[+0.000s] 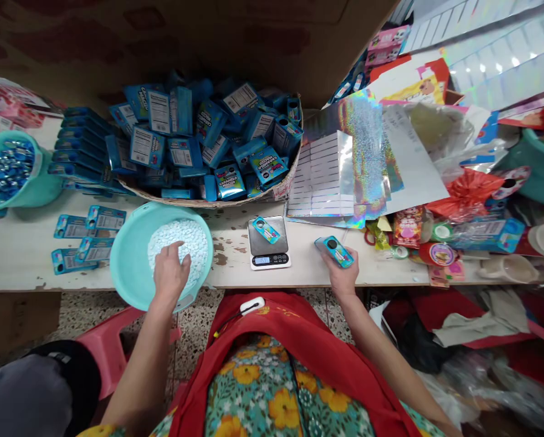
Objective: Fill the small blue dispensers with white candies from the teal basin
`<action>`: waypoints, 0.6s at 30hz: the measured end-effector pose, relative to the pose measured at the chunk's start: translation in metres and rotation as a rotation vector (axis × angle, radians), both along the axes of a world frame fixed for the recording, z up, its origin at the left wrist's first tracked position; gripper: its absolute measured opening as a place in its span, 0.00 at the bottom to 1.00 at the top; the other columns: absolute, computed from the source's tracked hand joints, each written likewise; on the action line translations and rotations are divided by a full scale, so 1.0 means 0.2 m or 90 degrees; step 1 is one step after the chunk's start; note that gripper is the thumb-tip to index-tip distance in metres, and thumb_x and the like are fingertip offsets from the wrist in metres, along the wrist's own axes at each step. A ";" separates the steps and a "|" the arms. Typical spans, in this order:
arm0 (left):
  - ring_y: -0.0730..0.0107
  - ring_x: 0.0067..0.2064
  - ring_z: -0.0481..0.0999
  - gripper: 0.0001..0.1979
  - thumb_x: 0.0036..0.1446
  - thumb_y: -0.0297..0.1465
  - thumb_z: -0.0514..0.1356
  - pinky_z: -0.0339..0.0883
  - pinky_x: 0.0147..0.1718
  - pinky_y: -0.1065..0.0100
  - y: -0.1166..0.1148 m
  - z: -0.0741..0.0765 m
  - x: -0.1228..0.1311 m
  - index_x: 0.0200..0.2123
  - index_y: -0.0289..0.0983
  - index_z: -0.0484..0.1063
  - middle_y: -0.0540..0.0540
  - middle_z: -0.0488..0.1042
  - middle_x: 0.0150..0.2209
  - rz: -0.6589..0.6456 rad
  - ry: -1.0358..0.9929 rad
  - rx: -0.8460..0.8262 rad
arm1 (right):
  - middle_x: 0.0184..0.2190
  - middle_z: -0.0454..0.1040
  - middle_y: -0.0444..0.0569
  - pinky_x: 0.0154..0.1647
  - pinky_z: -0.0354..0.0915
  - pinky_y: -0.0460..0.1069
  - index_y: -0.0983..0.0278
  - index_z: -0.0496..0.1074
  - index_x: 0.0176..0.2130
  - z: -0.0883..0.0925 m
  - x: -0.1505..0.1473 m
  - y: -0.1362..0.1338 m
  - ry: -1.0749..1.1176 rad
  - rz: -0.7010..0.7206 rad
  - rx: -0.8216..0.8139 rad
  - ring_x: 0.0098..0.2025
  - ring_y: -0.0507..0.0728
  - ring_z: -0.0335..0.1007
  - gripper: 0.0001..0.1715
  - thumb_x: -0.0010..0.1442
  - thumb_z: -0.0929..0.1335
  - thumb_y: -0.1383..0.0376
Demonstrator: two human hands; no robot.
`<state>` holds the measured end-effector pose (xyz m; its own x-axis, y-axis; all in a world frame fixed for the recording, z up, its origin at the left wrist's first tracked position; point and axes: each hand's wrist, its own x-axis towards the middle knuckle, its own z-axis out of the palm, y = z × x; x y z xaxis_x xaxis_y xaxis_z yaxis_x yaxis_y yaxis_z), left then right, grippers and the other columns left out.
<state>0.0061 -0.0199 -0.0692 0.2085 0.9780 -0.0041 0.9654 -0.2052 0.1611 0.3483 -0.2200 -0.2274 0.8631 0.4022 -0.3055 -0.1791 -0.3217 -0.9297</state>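
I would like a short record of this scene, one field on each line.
Left hand: over white pellets inside a turquoise bowl
Right hand: holding a blue box
Between them: digital scale, with another blue box on it
Behind the scale: open carton heaped with blue boxes
Far left: tub of shiny wrapped pieces

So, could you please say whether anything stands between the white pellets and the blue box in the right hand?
Yes: the scale, bearing another box, sits between the bowl of white pellets and the box in the right hand.
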 end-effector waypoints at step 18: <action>0.62 0.40 0.74 0.14 0.58 0.39 0.53 0.64 0.43 0.64 -0.16 -0.12 -0.05 0.38 0.38 0.74 0.44 0.76 0.40 0.116 -0.220 -0.032 | 0.55 0.61 0.57 0.49 0.66 0.55 0.61 0.55 0.56 0.19 -0.37 0.14 -0.117 0.274 0.051 0.54 0.59 0.63 0.47 0.44 0.75 0.54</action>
<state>-0.0031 -0.0527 -0.0932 0.0296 0.9995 -0.0123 0.8726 -0.0198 0.4880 0.2743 -0.1924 -0.1893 0.6491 0.7516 -0.1172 0.1240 -0.2565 -0.9586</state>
